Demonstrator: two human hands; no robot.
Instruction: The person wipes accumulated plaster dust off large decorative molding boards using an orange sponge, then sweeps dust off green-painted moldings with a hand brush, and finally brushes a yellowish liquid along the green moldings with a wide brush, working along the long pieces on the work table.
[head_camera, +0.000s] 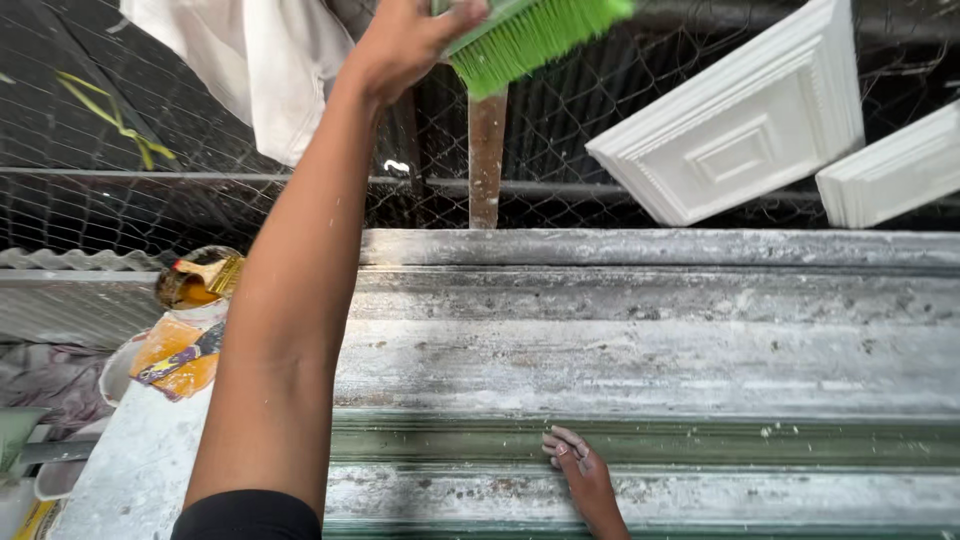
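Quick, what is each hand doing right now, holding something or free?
Left hand: closed around the green-bristled plastic brush, raised high.
Right hand: holds nothing, fingers resting on the long grey-green ridged mould.

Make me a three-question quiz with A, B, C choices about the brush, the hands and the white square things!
1. Where is the green brush?
A. Raised near the wire fence
B. Lying on the long mould
C. In the tin

2. How many white square panels show?
A. Five
B. None
C. Two

3. What is the right hand doing?
A. Holding a cup
B. Resting flat on the mould
C. Gripping the fence

Answers: 1 A, the left hand holds it up by the fence. 2 C, one full panel and part of another lean there. 3 B, its fingers lie on the green groove.
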